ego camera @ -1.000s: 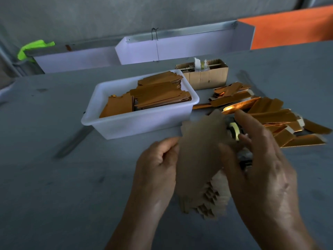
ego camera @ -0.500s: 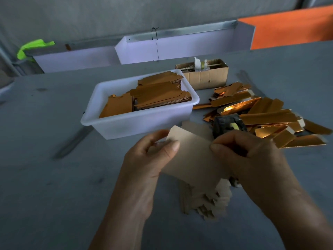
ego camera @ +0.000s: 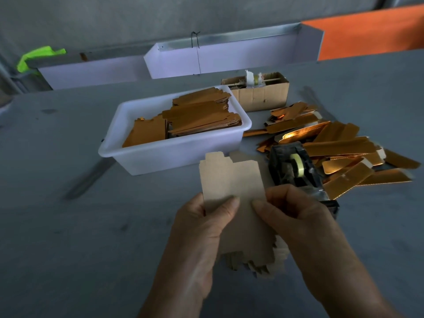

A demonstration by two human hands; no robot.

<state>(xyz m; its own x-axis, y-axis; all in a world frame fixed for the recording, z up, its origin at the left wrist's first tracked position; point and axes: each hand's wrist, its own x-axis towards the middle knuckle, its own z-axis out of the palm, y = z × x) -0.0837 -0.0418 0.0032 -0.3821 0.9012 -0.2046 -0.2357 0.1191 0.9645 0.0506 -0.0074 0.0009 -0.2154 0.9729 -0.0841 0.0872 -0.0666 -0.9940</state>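
Note:
I hold a flat brown card blank [ego camera: 231,180] upright over the grey table, its notched tabs pointing away from me. My left hand [ego camera: 202,228] pinches its left edge with thumb on the face. My right hand [ego camera: 296,216] pinches its right side the same way. Under my hands lies a stack of the same brown blanks [ego camera: 263,265], partly hidden by the held card.
A white plastic tub [ego camera: 174,154] with gold-brown folded pieces stands behind the card. A black tape dispenser [ego camera: 291,166] sits to the right, beside a loose heap of gold folded pieces [ego camera: 344,148]. A small cardboard box [ego camera: 261,95] and white troughs [ego camera: 229,56] stand further back.
The card has turned from tilted and lying across my hands to upright and flat toward me. Both hands have shifted down to grip its lower half, thumbs on the face.

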